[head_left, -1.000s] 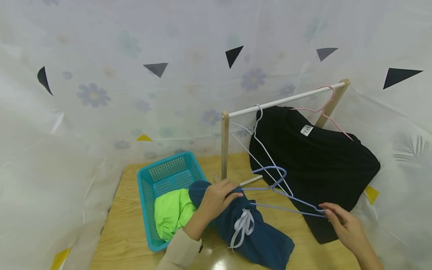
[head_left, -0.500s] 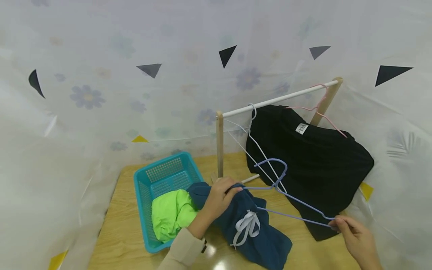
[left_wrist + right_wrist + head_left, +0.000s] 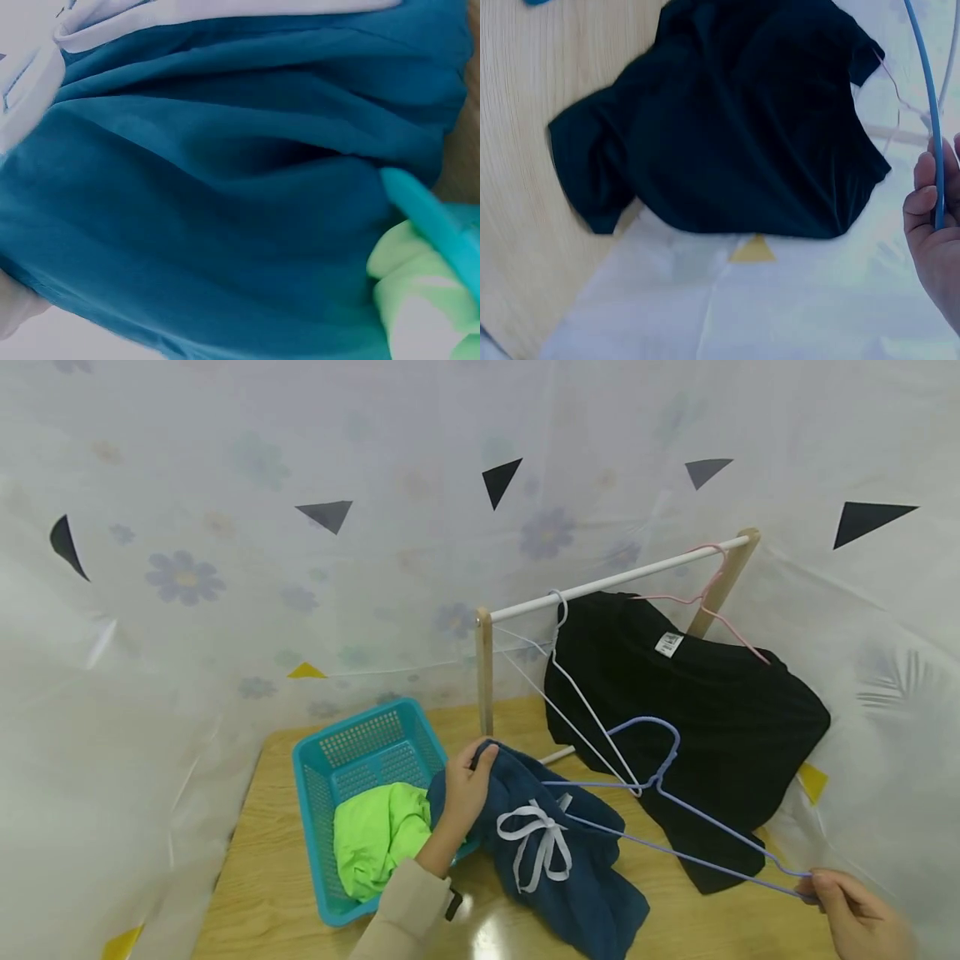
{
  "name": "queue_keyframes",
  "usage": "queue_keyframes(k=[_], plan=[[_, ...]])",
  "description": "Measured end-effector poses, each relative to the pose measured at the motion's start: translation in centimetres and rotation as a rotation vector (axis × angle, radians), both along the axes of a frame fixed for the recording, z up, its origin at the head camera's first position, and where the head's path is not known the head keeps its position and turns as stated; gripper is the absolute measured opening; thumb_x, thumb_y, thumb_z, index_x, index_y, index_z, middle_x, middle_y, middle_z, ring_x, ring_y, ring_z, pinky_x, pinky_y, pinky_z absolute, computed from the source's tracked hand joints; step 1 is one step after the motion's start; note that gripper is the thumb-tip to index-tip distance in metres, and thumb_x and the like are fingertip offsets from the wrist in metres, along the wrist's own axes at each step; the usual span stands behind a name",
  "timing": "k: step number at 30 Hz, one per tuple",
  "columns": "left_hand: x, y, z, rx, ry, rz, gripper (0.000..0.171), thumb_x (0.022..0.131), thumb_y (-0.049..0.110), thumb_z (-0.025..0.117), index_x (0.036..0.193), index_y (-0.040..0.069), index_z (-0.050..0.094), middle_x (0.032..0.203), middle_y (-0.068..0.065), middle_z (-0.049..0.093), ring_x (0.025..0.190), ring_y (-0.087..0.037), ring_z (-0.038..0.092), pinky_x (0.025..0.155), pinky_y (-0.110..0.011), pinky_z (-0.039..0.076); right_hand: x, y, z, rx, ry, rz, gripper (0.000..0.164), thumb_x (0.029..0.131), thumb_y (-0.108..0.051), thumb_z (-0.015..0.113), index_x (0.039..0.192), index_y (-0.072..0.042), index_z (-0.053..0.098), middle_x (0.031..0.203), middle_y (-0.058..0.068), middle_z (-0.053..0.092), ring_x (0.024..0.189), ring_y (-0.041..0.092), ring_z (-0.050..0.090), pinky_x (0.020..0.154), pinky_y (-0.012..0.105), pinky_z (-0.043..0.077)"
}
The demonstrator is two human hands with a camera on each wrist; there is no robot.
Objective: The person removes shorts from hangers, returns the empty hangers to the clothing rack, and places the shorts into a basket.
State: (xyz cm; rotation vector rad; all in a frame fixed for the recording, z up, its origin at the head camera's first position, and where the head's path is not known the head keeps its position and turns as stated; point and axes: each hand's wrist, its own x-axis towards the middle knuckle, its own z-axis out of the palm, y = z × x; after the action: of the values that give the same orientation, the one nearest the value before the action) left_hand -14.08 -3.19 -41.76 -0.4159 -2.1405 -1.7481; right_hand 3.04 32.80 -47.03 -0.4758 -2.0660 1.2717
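Note:
Navy shorts (image 3: 592, 897) with a white drawstring (image 3: 551, 839) lie bunched on the table, partly over the basket's edge. My left hand (image 3: 465, 789) pinches their waistband at its upper left corner; in the left wrist view the shorts (image 3: 225, 247) fill most of the picture. A periwinkle wire hanger (image 3: 657, 779) has its left end inside the waist opening, hidden by cloth. At the other end, my right hand (image 3: 862, 910) pinches the hanger's corner between thumb and fingers, out at the right. Its hook points up and to the left.
A turquoise basket (image 3: 308, 843) with a lime green garment (image 3: 378, 835) stands on the left. Behind, a small rack's white bar (image 3: 622, 578) carries a white hanger (image 3: 581, 685) and a pink hanger (image 3: 738, 639) with a black T-shirt (image 3: 720, 727).
My right hand has moved right and down, drawing the hanger the same way. My left hand has shifted slightly left and raised the waistband corner. The drawstring bow has turned with the cloth.

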Motion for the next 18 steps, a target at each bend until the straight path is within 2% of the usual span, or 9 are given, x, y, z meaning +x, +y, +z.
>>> queue_keyframes(k=[3, 5, 8, 10, 14, 18], plan=[[-0.1, 0.0, -0.2, 0.009, -0.024, 0.017, 0.015, 0.084, -0.005, 0.054, 0.094, -0.012, 0.063, 0.091, -0.025, 0.066, 0.083, -0.016, 0.062, 0.074, -0.027, 0.052, 0.7, 0.7, 0.4, -0.032, -0.081, -0.094, 0.035, 0.091, -0.004, 0.049, 0.071, -0.031, 0.060, 0.062, -0.030, 0.055, 0.054, -0.014, 0.053, 0.051, 0.003, 0.041], [-0.3, 0.0, -0.6, 0.025, -0.041, 0.024, 0.014, 0.085, -0.005, 0.053, 0.093, -0.011, 0.063, 0.089, -0.024, 0.065, 0.081, -0.013, 0.060, 0.074, -0.025, 0.051, 1.1, 1.1, 0.6, -0.047, -0.098, -0.131, 0.034, 0.092, -0.007, 0.049, 0.071, -0.032, 0.060, 0.061, -0.030, 0.054, 0.054, -0.015, 0.052, 0.050, 0.003, 0.040], [-0.5, 0.1, -1.4, 0.059, -0.079, 0.022, 0.015, 0.087, -0.003, 0.052, 0.092, -0.011, 0.063, 0.087, -0.024, 0.064, 0.079, -0.010, 0.058, 0.072, -0.023, 0.050, 1.5, 1.5, 1.0, -0.073, -0.042, -0.166, 0.033, 0.092, -0.007, 0.048, 0.072, -0.031, 0.061, 0.060, -0.030, 0.055, 0.052, -0.014, 0.052, 0.049, 0.003, 0.039], [-0.6, 0.3, -2.0, 0.064, -0.078, 0.017, 0.014, 0.087, -0.002, 0.051, 0.091, -0.010, 0.063, 0.085, -0.024, 0.064, 0.077, -0.008, 0.057, 0.071, -0.023, 0.049, 1.6, 1.7, 1.2, -0.075, 0.036, -0.185, 0.034, 0.091, -0.005, 0.049, 0.071, -0.029, 0.061, 0.057, -0.030, 0.056, 0.048, -0.013, 0.051, 0.046, 0.003, 0.038], [-1.0, 1.3, -4.9, 0.067, -0.138, -0.020, 0.014, 0.089, 0.000, 0.051, 0.090, -0.009, 0.062, 0.083, -0.023, 0.064, 0.073, -0.005, 0.054, 0.068, -0.021, 0.047, 1.7, 1.9, 1.7, -0.089, 0.130, -0.198, 0.038, 0.090, -0.002, 0.049, 0.065, -0.029, 0.060, 0.052, -0.027, 0.055, 0.042, -0.012, 0.049, 0.042, 0.005, 0.032], [-1.1, 2.4, -7.5, 0.017, -0.198, -0.069, 0.016, 0.088, 0.008, 0.055, 0.092, -0.004, 0.064, 0.085, -0.019, 0.066, 0.075, -0.012, 0.059, 0.069, -0.021, 0.049, 1.6, 1.9, 2.0, -0.084, 0.211, -0.180, 0.039, 0.089, 0.000, 0.050, 0.066, -0.028, 0.061, 0.052, -0.026, 0.057, 0.042, -0.012, 0.050, 0.042, 0.005, 0.031]])
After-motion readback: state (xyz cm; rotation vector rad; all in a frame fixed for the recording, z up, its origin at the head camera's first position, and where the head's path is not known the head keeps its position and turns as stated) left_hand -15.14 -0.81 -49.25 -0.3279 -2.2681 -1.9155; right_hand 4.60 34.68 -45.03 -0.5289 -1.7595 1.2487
